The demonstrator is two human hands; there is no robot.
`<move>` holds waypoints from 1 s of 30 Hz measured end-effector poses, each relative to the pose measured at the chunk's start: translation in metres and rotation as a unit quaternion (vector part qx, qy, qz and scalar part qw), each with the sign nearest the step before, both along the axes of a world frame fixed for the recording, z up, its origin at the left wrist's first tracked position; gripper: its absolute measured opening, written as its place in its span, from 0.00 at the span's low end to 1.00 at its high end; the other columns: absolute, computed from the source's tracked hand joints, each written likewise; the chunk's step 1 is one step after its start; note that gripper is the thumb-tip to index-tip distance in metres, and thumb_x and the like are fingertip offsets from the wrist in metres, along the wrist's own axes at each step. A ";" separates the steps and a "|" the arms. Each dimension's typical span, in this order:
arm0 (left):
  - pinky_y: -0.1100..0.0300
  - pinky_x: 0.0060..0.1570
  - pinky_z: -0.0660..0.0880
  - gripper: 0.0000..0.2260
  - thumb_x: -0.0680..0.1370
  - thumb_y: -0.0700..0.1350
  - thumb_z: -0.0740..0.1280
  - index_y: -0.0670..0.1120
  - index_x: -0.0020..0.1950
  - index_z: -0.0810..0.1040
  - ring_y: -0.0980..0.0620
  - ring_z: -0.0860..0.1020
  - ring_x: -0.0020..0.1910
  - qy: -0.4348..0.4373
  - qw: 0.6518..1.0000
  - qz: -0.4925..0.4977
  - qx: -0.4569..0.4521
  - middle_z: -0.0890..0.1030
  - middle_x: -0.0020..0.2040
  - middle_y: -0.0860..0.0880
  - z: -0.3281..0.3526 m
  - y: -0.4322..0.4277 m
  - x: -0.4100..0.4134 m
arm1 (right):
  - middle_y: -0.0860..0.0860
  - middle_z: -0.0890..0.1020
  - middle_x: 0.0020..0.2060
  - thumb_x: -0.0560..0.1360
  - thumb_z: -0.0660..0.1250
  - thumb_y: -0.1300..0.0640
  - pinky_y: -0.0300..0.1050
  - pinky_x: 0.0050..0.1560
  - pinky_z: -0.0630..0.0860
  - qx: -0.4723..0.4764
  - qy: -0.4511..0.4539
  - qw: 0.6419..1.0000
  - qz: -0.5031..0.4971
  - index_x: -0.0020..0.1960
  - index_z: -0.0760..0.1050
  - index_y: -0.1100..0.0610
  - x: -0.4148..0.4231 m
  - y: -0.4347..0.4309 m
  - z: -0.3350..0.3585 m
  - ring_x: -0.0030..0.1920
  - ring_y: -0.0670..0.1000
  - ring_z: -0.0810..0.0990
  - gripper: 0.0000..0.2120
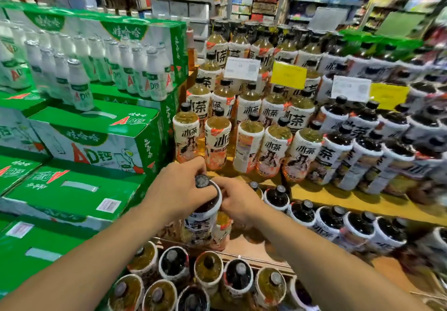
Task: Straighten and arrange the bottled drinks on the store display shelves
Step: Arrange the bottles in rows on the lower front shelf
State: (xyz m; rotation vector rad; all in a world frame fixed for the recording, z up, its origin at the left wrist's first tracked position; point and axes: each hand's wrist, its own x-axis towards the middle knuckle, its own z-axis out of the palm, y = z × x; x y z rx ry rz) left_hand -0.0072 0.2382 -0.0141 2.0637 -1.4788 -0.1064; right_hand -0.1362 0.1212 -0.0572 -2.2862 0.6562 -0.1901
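A dark iced-tea bottle (204, 210) with a black cap and white label stands upright at the left end of the middle wooden shelf (338, 198). My left hand (179, 191) wraps its shoulder from the left. My right hand (238, 200) grips it from the right, partly covering a light-tea bottle (221, 232) behind it. Rows of light-tea bottles (244, 126) and dark-tea bottles (362, 146) fill the tiers above. More dark bottles (329, 221) line the middle shelf to the right.
Green cartons (92, 141) of milk drink, with shrink-wrapped white bottles (79, 68) on top, are stacked close on the left. Mixed tea bottles (208, 272) crowd the lowest tier near me. Price tags (242, 68) stand among the upper bottles. Store aisles lie behind.
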 end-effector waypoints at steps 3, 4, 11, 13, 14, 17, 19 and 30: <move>0.52 0.33 0.73 0.14 0.67 0.60 0.67 0.51 0.41 0.71 0.49 0.76 0.35 -0.019 0.999 -0.040 0.006 0.76 0.32 0.52 0.005 -0.029 -0.034 | 0.49 0.83 0.53 0.73 0.71 0.52 0.50 0.53 0.77 -0.021 0.056 0.998 0.005 0.63 0.72 0.48 -0.045 -0.015 0.012 0.52 0.52 0.80 0.20; 0.52 0.33 0.72 0.14 0.67 0.60 0.68 0.51 0.41 0.71 0.49 0.76 0.35 -0.020 0.998 -0.053 0.010 0.77 0.33 0.52 0.005 -0.039 -0.048 | 0.49 0.82 0.54 0.71 0.74 0.52 0.50 0.53 0.77 -0.019 0.075 0.997 0.006 0.67 0.68 0.48 -0.061 -0.020 0.015 0.53 0.53 0.80 0.27; 0.49 0.36 0.77 0.14 0.70 0.56 0.71 0.49 0.42 0.71 0.47 0.78 0.37 -0.010 0.992 -0.119 0.031 0.79 0.36 0.50 0.005 -0.098 -0.146 | 0.52 0.81 0.55 0.66 0.80 0.48 0.51 0.50 0.79 -0.047 0.104 0.991 -0.066 0.71 0.58 0.48 -0.165 -0.047 0.029 0.53 0.56 0.81 0.43; 0.51 0.35 0.76 0.14 0.69 0.56 0.72 0.50 0.41 0.71 0.47 0.78 0.37 -0.016 0.990 -0.138 0.029 0.79 0.36 0.50 0.006 -0.114 -0.174 | 0.53 0.82 0.53 0.65 0.79 0.45 0.57 0.49 0.80 -0.069 0.112 0.987 -0.093 0.68 0.59 0.49 -0.194 -0.056 0.025 0.50 0.58 0.81 0.40; 0.52 0.35 0.75 0.14 0.69 0.57 0.71 0.50 0.42 0.72 0.48 0.78 0.37 -0.022 0.988 -0.149 0.030 0.80 0.36 0.50 0.006 -0.122 -0.188 | 0.52 0.82 0.52 0.65 0.79 0.45 0.58 0.48 0.80 -0.071 0.113 0.985 -0.106 0.67 0.60 0.49 -0.210 -0.061 0.023 0.49 0.58 0.81 0.39; 0.52 0.35 0.75 0.15 0.68 0.60 0.68 0.51 0.44 0.73 0.48 0.78 0.38 -0.037 0.980 -0.189 0.043 0.81 0.36 0.50 0.004 -0.146 -0.232 | 0.50 0.82 0.52 0.63 0.79 0.44 0.58 0.48 0.80 -0.059 0.100 0.982 -0.145 0.66 0.61 0.47 -0.258 -0.075 0.018 0.50 0.57 0.81 0.39; 0.50 0.37 0.77 0.17 0.66 0.62 0.64 0.51 0.44 0.72 0.48 0.78 0.38 -0.037 0.975 -0.211 0.055 0.81 0.36 0.50 0.000 -0.162 -0.262 | 0.50 0.81 0.53 0.63 0.79 0.43 0.58 0.49 0.80 -0.057 0.105 0.980 -0.161 0.68 0.60 0.47 -0.290 -0.085 0.014 0.51 0.57 0.80 0.41; 0.51 0.35 0.77 0.12 0.70 0.58 0.70 0.53 0.46 0.72 0.50 0.78 0.37 -0.039 0.957 -0.266 0.110 0.81 0.37 0.52 -0.032 -0.245 -0.421 | 0.47 0.80 0.50 0.61 0.77 0.39 0.53 0.42 0.78 -0.040 0.125 0.957 -0.257 0.65 0.63 0.48 -0.450 -0.141 -0.019 0.47 0.55 0.80 0.39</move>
